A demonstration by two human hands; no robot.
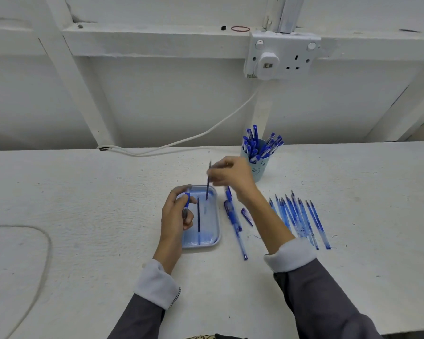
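- The right hand (233, 176) pinches a thin ink refill (208, 184) in a fingertip grip, near upright over the tray's (216, 237) far end, probably so it can drop in beside the second refill (198, 216) lying there.
- The left hand (175, 214), at the tray's left edge, has its grip curled round a blue pen part (187, 200), apparently the piece just emptied.
- Right of the tray lie loose pens (235, 223), then a sorted row of barrels (301, 221). Behind the tray stands a cup of pens (257, 170).

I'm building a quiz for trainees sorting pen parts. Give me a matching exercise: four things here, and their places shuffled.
1 raised refill
2 tray
3 cup
4 row of pens

A behind the right hand
B pinched by the right hand
C far right on the table
D beneath the left hand, which grips a blue pen part

Pairs: 1-B, 2-D, 3-A, 4-C.
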